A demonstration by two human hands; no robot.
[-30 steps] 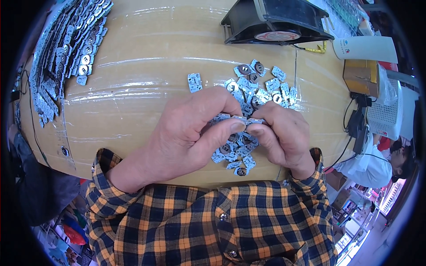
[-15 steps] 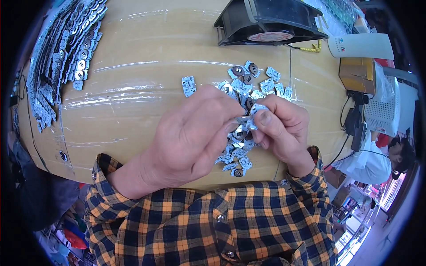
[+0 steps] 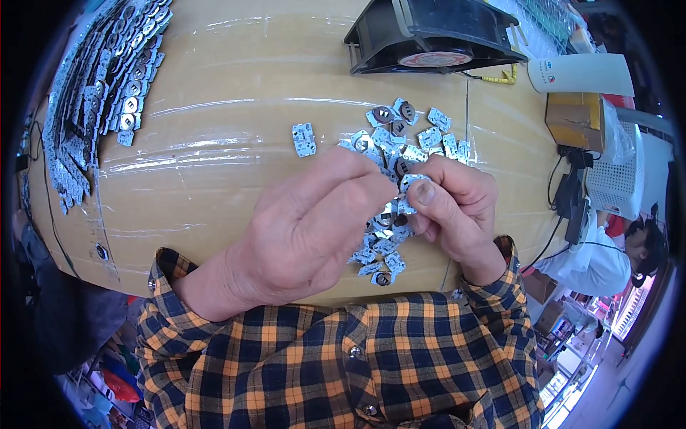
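My right hand (image 3: 457, 204) pinches a small pale-blue circuit board (image 3: 406, 205) between thumb and fingers, over a loose pile. My left hand (image 3: 311, 225) is closed just left of that board, knuckles up and fingertips curled under. Whatever it grips, if anything, is hidden behind its own fingers. Beneath and around both hands lies a pile of small circuit boards (image 3: 430, 137), several bearing a round dark metal part. One single board (image 3: 304, 139) sits apart, beyond my left hand.
Long strips of joined boards (image 3: 107, 86) are stacked at the far left. A black fan (image 3: 436, 43) stands at the back. A white cup (image 3: 580, 74), a cardboard box (image 3: 572, 123) and a white perforated basket (image 3: 616, 179) line the right side. Another person (image 3: 600, 257) is at the right.
My left hand has turned and dropped slightly, so its thumb tip no longer shows. My right hand stays nearly in place with the circuit board.
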